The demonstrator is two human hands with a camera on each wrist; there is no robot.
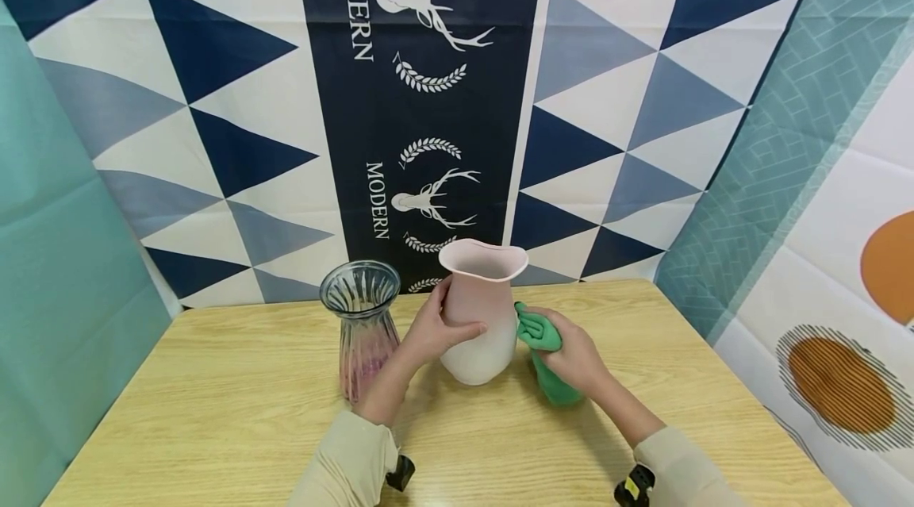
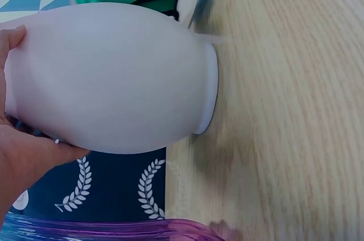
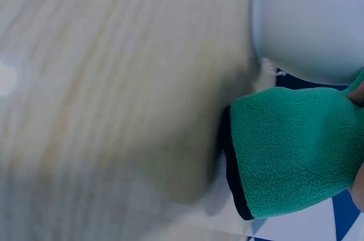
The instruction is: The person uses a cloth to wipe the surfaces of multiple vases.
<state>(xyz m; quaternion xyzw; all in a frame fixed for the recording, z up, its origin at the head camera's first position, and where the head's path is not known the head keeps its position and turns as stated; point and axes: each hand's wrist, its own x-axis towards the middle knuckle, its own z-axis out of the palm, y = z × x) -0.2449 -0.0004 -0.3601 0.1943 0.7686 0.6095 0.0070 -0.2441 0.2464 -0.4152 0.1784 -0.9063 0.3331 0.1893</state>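
Observation:
A pale pink-and-white vase [image 1: 480, 332] with a wavy rim stands upright near the back of the table. My left hand [image 1: 437, 326] grips its left side, thumb across the front; in the left wrist view the thumb and a fingertip lie on the vase [image 2: 114, 76]. On the other side my right hand [image 1: 574, 352] holds a bunched green cloth [image 1: 539, 332] at the vase's right side. The cloth [image 3: 296, 150] has a dark edge and hangs down beside the vase in the right wrist view. Some right fingers are hidden behind the cloth.
A ribbed glass vase [image 1: 360, 332], blue-grey above and pink below, stands left of my left hand, partly behind my forearm. The wooden table [image 1: 236, 412] meets a patterned wall covering [image 1: 428, 110] at the back. Teal fabric [image 1: 64, 253] hangs at the left.

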